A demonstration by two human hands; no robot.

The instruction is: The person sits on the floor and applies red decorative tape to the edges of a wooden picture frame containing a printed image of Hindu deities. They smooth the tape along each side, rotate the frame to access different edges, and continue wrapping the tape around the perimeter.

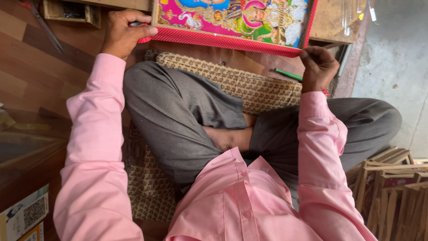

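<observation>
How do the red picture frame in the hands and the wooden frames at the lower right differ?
The red picture frame holds a colourful print; the wooden frames look empty. The red one is dotted and bright, the wooden ones plain and brown. The red one is held by the left hand and right hand; the wooden ones stand stacked, untouched. Both are rectangular.

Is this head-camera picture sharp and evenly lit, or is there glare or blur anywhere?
Head view: soft, even daylight, no hard shadows; the framed picture shows faint sheen, no strong glare; both hands, left hand and right hand, look sharp; the top edge crops the frame.
</observation>
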